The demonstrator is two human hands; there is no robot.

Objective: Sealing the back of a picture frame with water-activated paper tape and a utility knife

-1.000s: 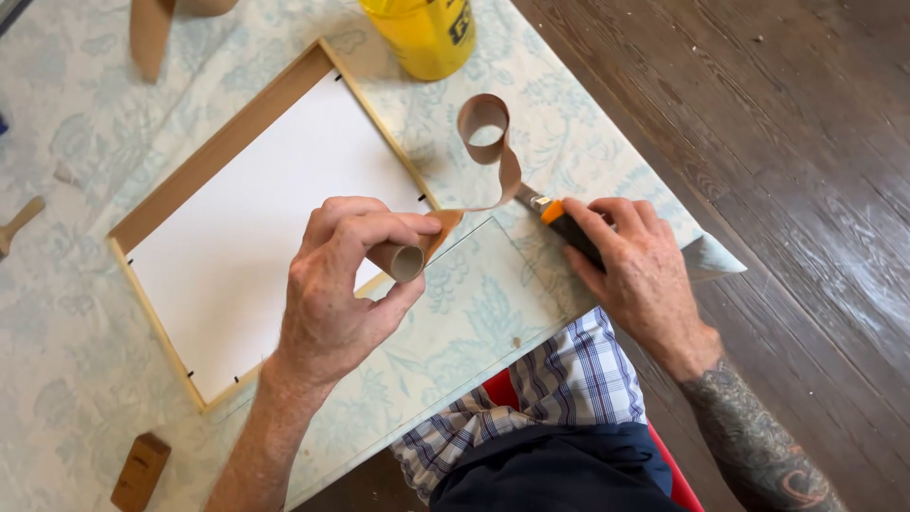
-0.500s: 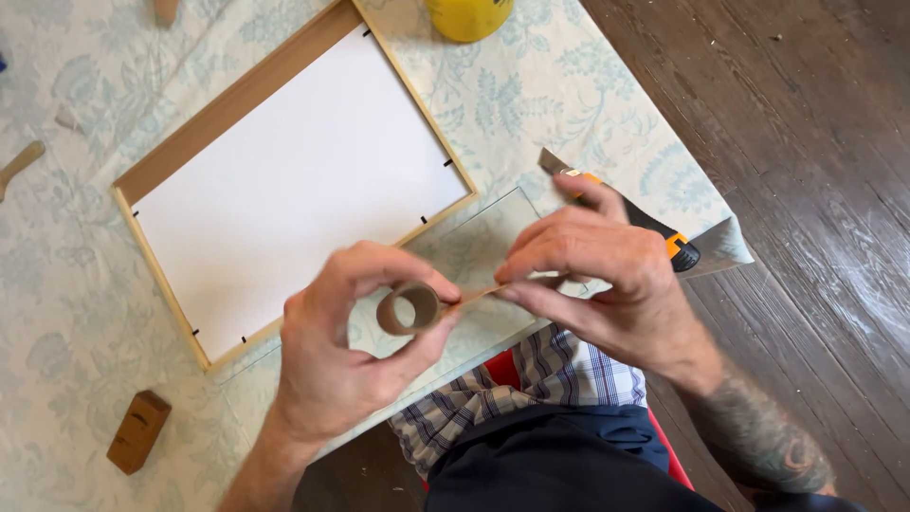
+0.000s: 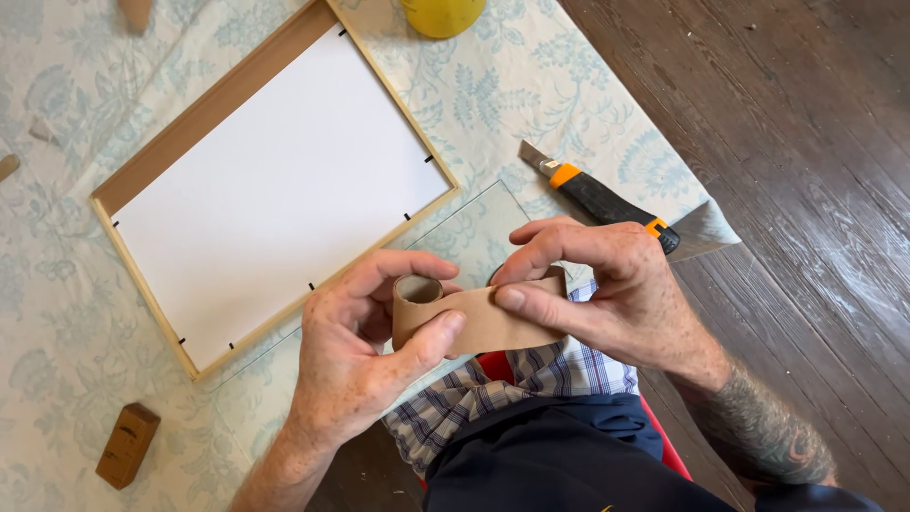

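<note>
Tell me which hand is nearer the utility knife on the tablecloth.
Right. The right hand sits just below the utility knife, almost touching its handle end; the left hand is farther left, holding the brown paper roll.

You're looking down on a table (image 3: 588,85) draped in a pale cloth with a faded blue-green floral print, filling the left and top of your view; its right corner juts toward the dark, worn wooden floorboards (image 3: 806,142) running diagonally past that edge, and soft, even light falls over everything, no hard shadows anywhere
</note>
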